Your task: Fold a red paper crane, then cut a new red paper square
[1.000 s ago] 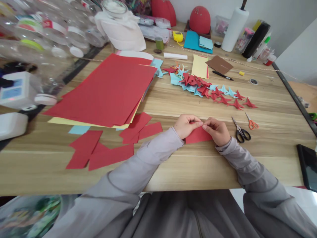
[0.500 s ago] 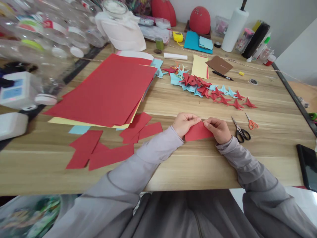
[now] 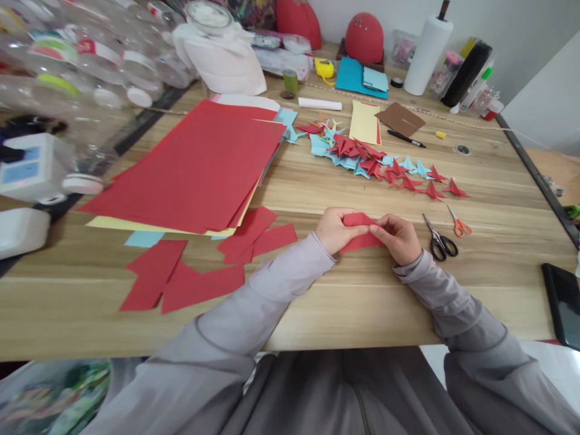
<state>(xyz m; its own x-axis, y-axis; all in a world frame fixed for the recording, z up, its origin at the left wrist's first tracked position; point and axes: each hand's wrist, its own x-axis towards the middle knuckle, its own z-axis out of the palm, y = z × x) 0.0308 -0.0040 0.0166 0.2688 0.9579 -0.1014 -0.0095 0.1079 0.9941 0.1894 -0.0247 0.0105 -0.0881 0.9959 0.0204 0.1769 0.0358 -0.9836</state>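
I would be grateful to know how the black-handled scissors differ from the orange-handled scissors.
The black-handled scissors look larger; the orange-handled scissors look smaller. The black-handled scissors lie nearer the right hand; the orange-handled scissors lie farther from it. Both rest on the table, blades pointing toward its far side.

Looks forward and down from the wearer's head, steeply over the near edge of the wooden tabletop (image 3: 362,302); catches the lap (image 3: 312,393) at the bottom and both grey sleeves (image 3: 254,308) from behind; meets the left hand (image 3: 331,231) and right hand (image 3: 401,240) right of centre, at middle range; spreads wide, from clear plastic bottles (image 3: 97,57) at upper left to a black device (image 3: 560,305) at right; reaches back to the wall (image 3: 544,66).
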